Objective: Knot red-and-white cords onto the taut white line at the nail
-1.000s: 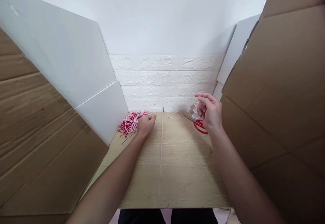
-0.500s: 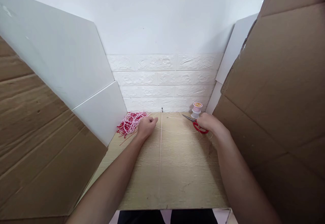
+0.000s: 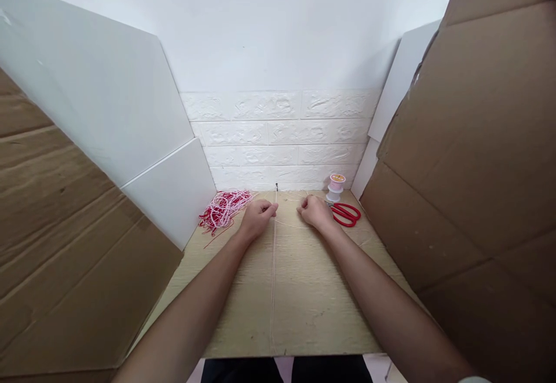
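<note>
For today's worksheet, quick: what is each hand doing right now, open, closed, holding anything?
Left hand: curled closed, pinching a thin pale string.
Right hand: curled closed on the same string, beside the red scissors, not touching them.

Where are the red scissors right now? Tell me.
The red scissors lie flat at the table's far right, just right of the right hand and in front of the pink spool.

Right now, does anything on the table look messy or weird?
The red and pink cords lie in a tangled heap at the back left, with loose ends trailing toward the left hand. The red scissors lie flat beside the right hand, and the pink spool stands upright. Nothing looks spilled or broken.
</note>
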### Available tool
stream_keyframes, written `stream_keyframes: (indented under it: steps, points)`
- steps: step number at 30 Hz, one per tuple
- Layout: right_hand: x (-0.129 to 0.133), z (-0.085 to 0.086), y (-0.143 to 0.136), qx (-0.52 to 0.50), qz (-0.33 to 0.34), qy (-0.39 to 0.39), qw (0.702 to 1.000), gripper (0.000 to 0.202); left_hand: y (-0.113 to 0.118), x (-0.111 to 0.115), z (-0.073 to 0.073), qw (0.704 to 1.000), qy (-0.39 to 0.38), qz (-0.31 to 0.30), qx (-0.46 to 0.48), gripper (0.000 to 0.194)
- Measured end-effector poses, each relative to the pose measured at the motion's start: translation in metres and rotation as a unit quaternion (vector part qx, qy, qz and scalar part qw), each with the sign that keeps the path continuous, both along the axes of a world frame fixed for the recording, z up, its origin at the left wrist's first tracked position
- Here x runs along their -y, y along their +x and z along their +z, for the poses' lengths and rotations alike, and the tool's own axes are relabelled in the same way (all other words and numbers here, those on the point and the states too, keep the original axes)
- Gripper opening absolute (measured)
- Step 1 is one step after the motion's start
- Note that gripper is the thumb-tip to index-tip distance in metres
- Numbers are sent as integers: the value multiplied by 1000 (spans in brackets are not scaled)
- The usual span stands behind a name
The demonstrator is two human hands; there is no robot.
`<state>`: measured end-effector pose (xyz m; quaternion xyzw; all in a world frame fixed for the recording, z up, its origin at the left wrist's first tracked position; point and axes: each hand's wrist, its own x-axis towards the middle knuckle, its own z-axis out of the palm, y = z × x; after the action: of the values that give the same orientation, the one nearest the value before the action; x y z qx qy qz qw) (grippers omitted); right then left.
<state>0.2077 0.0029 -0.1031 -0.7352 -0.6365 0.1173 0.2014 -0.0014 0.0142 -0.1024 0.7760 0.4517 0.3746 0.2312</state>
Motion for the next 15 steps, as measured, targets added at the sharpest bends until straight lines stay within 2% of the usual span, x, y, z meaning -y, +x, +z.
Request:
stream_keyframes:
  steps: [2,7,10,12,15]
  points:
    - [-1,-3,3,-19,30,2,999,15,1,0,-1,1000,9,-3,1,42]
    - [1,1,17,-110,167,-48,979,5,2,2,-1,998,-23,-22,59,42]
    - [5,4,16,-124,180,-42,975,9,2,3,1,995,-22,-19,98,39]
    - [5,5,9,-118,161,-17,980,19,2,3,2,994,14,25,108,33]
    - [-3,5,-7,-101,140,20,985,26,-2,-2,1,985,77,121,99,25]
